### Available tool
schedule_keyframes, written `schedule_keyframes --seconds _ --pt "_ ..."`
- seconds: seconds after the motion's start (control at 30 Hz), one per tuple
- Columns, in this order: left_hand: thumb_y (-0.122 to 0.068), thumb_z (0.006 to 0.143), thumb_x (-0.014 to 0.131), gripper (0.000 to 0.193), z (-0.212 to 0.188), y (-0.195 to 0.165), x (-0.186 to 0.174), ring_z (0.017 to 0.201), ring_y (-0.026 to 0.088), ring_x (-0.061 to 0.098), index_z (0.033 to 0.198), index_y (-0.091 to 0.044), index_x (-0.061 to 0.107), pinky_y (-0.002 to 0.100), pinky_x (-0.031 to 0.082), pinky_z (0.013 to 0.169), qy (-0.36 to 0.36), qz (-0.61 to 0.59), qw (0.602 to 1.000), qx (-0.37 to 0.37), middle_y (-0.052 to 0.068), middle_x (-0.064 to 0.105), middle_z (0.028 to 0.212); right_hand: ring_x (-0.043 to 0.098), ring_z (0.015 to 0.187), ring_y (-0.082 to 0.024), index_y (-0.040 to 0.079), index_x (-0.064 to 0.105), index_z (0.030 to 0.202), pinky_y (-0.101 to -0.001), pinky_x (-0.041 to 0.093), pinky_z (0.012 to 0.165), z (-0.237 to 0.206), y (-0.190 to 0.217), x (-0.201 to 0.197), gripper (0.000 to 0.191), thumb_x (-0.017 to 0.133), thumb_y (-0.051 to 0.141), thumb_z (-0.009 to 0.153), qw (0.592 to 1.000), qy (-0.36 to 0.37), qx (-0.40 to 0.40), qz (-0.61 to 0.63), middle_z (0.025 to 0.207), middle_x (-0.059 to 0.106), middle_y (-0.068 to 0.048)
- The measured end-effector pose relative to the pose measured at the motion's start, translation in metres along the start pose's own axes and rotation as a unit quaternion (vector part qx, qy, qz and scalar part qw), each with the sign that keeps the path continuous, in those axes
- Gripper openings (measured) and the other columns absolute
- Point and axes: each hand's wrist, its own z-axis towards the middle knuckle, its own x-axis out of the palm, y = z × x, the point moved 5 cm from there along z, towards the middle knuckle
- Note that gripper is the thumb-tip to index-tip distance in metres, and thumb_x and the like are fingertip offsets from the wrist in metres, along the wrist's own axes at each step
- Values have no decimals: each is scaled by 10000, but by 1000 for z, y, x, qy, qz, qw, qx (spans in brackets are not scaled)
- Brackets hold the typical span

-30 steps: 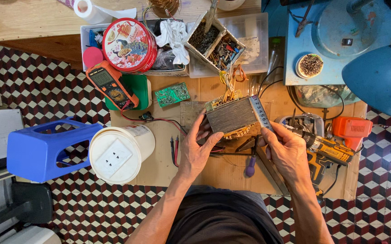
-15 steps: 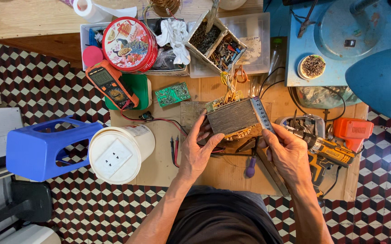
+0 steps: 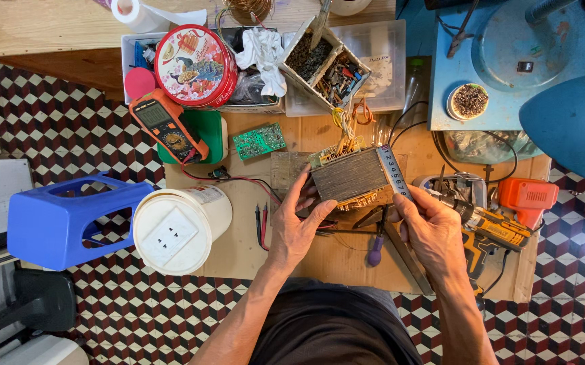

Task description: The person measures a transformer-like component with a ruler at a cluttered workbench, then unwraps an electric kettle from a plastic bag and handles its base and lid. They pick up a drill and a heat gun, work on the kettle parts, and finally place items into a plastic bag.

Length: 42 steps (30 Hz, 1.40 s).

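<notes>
We note the left hand (image 3: 297, 230) gripping the transformer (image 3: 350, 178) by its near-left end; the right hand (image 3: 433, 233) pinches a ruler (image 3: 394, 172) against its right side, above the counter (image 3: 319, 260).

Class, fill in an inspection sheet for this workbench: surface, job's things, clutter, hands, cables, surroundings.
Surface: wooden board, crowded.
Job's things: transformer held above the board; strip with numerals on its right edge.
Clutter: multimeter, round tin, green circuit board, drill, white bucket.
Hands: left hand grips transformer's left side; right hand at its right corner.
Cables: red and black probe leads; transformer's coloured wires.
Surroundings: chequered floor, blue stool.
</notes>
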Motion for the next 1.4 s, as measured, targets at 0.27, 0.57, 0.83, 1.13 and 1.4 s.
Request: schedule_keyframes --seconds 0.27,0.57,0.83,1.13,1.4 --pt "-407 932 738 778 0 -1 0 1252 198 649 1560 -76 421 363 523 1077 -2 3 1000 4 120 666 1365 514 549 -56 58 735 1240 -201 413 470 1 -3 0 310 641 211 987 1000 -2 2 -3 753 673 -15" --pt "-421 928 738 781 -1 1 0 1237 200 655 1556 -71 432 362 534 1059 -8 9 1000 9 122 667 1366 510 549 -54 57 737 1239 -196 412 470 1 -3 -1 307 639 210 993 1000 -1 -2 1 761 676 -13" --pt "-434 930 730 788 0 2 0 1250 206 654 1560 -75 422 363 537 1067 -5 15 1000 12 128 662 1367 524 550 -57 56 736 1238 -202 414 460 1 -4 -2 310 646 207 983 1000 -4 3 -6 758 662 -21" --pt "-436 929 734 789 1 -1 0 1225 218 660 1561 -79 425 375 539 1058 -13 21 1000 14 140 654 1380 520 546 -59 62 736 1248 -204 411 457 2 -3 -2 322 648 214 978 1000 -12 21 -17 761 668 -22" --pt "-442 912 744 793 1 0 -1 1177 202 691 1554 -91 438 351 562 1035 -16 8 1000 -1 124 685 1358 528 550 -57 67 730 1261 -208 411 446 4 -6 0 335 650 222 974 999 -17 37 -10 760 669 -21"
